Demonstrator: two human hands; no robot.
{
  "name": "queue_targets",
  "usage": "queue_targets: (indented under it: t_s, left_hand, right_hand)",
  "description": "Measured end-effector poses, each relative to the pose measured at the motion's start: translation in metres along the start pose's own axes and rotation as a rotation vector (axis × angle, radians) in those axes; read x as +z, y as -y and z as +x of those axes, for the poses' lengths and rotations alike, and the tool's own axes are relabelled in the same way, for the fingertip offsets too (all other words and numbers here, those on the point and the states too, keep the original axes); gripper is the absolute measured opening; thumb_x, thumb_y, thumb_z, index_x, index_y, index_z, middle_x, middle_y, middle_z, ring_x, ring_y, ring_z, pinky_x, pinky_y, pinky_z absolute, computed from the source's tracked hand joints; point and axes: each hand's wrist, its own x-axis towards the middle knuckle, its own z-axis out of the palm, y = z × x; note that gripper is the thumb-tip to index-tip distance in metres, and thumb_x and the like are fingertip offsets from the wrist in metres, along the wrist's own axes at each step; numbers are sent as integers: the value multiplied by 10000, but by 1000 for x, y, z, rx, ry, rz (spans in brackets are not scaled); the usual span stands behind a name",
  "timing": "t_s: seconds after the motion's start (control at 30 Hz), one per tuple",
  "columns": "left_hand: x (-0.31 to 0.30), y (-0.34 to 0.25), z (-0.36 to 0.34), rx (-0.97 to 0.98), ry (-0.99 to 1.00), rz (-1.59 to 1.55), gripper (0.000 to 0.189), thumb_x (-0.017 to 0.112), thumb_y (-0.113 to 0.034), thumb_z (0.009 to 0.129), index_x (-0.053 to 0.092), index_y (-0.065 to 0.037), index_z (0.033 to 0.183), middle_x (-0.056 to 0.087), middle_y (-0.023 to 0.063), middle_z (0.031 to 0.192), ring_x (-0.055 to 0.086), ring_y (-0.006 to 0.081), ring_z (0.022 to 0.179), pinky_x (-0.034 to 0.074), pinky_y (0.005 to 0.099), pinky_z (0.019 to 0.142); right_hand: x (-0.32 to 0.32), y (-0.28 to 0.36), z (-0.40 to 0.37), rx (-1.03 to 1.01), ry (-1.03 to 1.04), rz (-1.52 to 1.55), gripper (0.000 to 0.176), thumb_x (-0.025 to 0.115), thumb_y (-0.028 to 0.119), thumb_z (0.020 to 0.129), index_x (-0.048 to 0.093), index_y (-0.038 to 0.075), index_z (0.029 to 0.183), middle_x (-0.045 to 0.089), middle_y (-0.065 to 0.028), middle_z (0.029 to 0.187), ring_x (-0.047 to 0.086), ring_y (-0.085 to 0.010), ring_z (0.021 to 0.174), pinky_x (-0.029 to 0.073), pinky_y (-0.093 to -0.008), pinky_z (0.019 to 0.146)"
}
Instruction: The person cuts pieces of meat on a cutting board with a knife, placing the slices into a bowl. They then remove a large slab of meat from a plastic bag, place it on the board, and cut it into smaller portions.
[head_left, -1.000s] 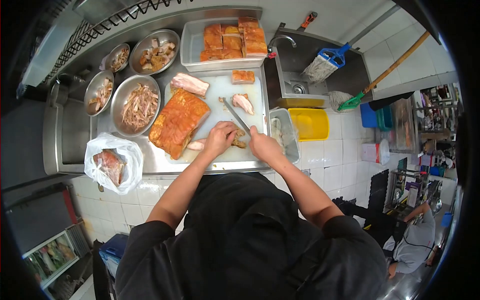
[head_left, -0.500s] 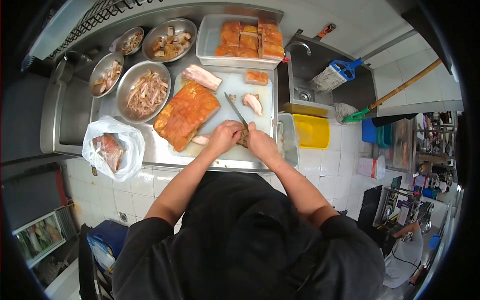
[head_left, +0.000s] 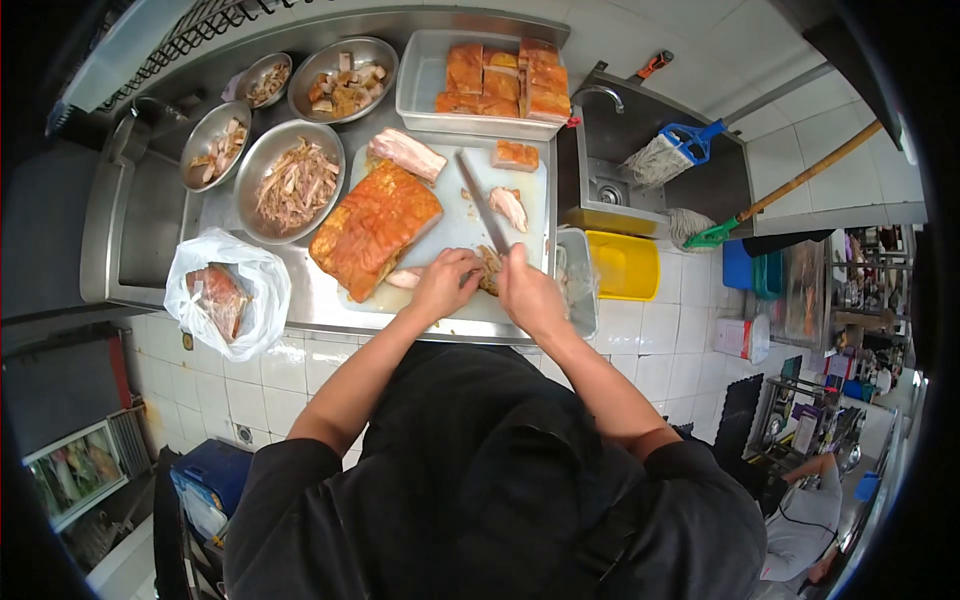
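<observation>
My right hand (head_left: 530,292) is closed around the handle of a knife (head_left: 479,200), its blade pointing away from me over the white cutting board (head_left: 455,215). My left hand (head_left: 445,287) has its fingers curled against a small browned piece of meat (head_left: 489,272), partly hidden between the two hands. Left of them lies a large slab of roast pork (head_left: 375,228) with orange-brown skin. A pale strip of pork (head_left: 407,155) rests behind the slab. On the board's right side are a small skin-topped block (head_left: 515,155) and a pale meat chunk (head_left: 509,208).
A clear tub (head_left: 420,115) holds several pork blocks. Steel bowls, one a large bowl (head_left: 245,215), contain cut meat. A white plastic bag (head_left: 265,300) with meat sits at the counter's front left. Right are a sink (head_left: 600,150), a yellow bin (head_left: 635,265), mops and, farther off, a person (head_left: 808,515).
The knife has lifted and turned, its blade now showing broader and more upright. My right hand shifted slightly. My left hand stays by the browned piece.
</observation>
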Motion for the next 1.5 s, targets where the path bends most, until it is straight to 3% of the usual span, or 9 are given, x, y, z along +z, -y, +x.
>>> queue_targets:
  t_s: [0.07,0.2,0.33,0.5,0.67,0.9,1.17,1.4,1.5]
  left_hand:
    - [3,1,-4,-3,-5,8,129,727,-71,831,726,-35,955,684,118,1013,640,333,973,531,428,852]
    - [1,-3,-4,-38,11,27,126,729,-79,843,718,-29,958,675,122,1009,639,333,974,530,429,850]
    - [-2,-6,-7,-62,-9,29,121,732,-115,862,722,-31,949,684,114,1030,647,327,1009,529,427,879]
    - [-1,-4,-12,-53,-62,31,139,740,-109,853,720,-28,964,686,118,1049,644,323,1025,526,430,890]
    - [3,-1,-14,-36,-43,38,143,742,-97,848,720,-31,973,688,124,1056,645,326,1022,526,429,891]
    - [-1,-2,-11,-20,-20,43,135,733,-67,848,720,-35,979,693,125,1064,654,330,1022,535,428,879]
    - [0,0,-14,-23,-1,28,100,734,-46,842,719,-28,939,695,123,1017,675,323,963,546,414,839]
    - [3,-5,-16,-23,-62,-3,100,727,-36,851,718,-19,948,695,123,1011,684,324,939,553,407,821]
    - [4,-4,-16,-22,-63,-14,105,727,-38,854,717,-19,957,695,121,1010,687,324,931,553,409,820]
  right_hand:
    - [42,-40,11,21,203,-90,215,527,169,966,463,9,1095,678,-295,787,669,-506,764,509,-605,686]
    - [21,-33,20,-7,270,-127,209,518,150,950,473,0,1088,681,-311,808,675,-509,792,520,-596,705]
    - [9,-21,16,-26,268,-159,215,513,166,962,462,7,1098,675,-311,781,670,-512,766,514,-606,693]
    - [-29,21,-3,-34,37,-36,227,501,191,986,428,18,1112,670,-302,746,660,-514,719,502,-619,668]
    - [32,-36,2,-47,132,-112,197,511,156,967,424,13,1072,668,-286,735,659,-502,704,504,-603,646]
    - [-22,12,-3,-41,117,-101,193,518,129,936,442,0,1057,681,-274,753,679,-486,731,526,-582,656]
    - [40,-42,1,-35,202,-157,145,490,95,943,439,8,1047,674,-266,738,680,-489,737,518,-597,681]
    - [-29,18,-13,13,177,-60,169,442,120,976,420,-1,1091,676,-313,793,672,-513,788,503,-615,715]
    - [23,-23,-10,-47,196,-152,220,455,89,945,454,-12,1141,681,-301,797,693,-478,783,527,-593,699]
